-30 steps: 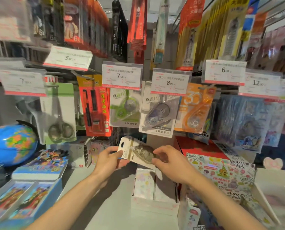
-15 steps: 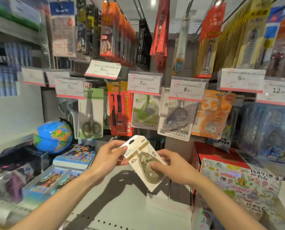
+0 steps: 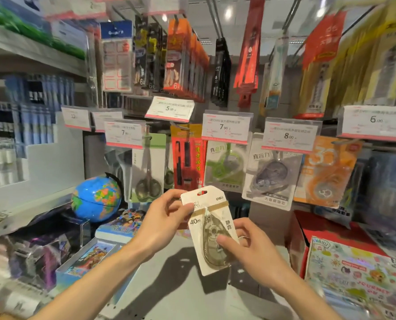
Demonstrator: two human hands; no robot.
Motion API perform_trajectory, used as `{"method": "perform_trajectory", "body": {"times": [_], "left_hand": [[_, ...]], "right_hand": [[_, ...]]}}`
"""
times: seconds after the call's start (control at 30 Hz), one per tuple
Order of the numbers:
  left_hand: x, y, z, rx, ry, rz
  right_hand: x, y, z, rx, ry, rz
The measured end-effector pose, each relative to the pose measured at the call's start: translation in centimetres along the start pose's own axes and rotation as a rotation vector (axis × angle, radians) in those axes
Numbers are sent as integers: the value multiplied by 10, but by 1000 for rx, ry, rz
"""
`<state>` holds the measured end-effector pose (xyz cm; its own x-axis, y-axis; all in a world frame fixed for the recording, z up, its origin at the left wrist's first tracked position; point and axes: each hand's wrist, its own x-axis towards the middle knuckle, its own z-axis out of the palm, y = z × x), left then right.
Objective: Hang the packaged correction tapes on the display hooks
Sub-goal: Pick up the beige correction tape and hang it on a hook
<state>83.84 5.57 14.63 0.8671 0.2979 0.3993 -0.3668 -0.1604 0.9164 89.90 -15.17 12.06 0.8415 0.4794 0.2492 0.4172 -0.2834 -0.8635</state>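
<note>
Higher now, glossy teardrop-blister tape card [image 3: 209, 229], pinched by left hand [image 3: 162, 224] and right hand [image 3: 253, 252] fingers.

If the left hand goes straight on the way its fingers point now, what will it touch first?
The left hand already touches the correction tape pack. Pointing up and right, it would probably meet the green correction tape next; depth is unclear.

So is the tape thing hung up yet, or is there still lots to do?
Not yet. Green, grey and orange correction tapes already hang on the display hooks. One white packaged tape is in hand: the left hand pinches its top, the right hand its lower part. Its hang hole still has to go onto a hook.
</note>
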Motion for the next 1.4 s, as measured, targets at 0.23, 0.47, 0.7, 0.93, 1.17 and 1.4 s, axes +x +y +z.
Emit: {"method": "perform_trajectory", "body": {"times": [0.23, 0.47, 0.7, 0.93, 1.17, 1.4], "left_hand": [[39, -18, -58, -68, -114, 22], [71, -35, -110, -102, -193, -11], [71, -40, -123, -129, -219, -49], [61, -11, -78, -136, -262, -8], [57, 29, -5, -140, -326, 54], [52, 46, 22, -124, -340, 79]], "right_hand": [[23, -19, 58, -17, 114, 45], [50, -35, 111, -27, 213, 100], [51, -35, 121, -1, 213, 99], [23, -40, 75, -2, 271, 50], [-11, -46, -1, 62, 343, -15], [-25, -42, -34, 109, 309, -10]]}}
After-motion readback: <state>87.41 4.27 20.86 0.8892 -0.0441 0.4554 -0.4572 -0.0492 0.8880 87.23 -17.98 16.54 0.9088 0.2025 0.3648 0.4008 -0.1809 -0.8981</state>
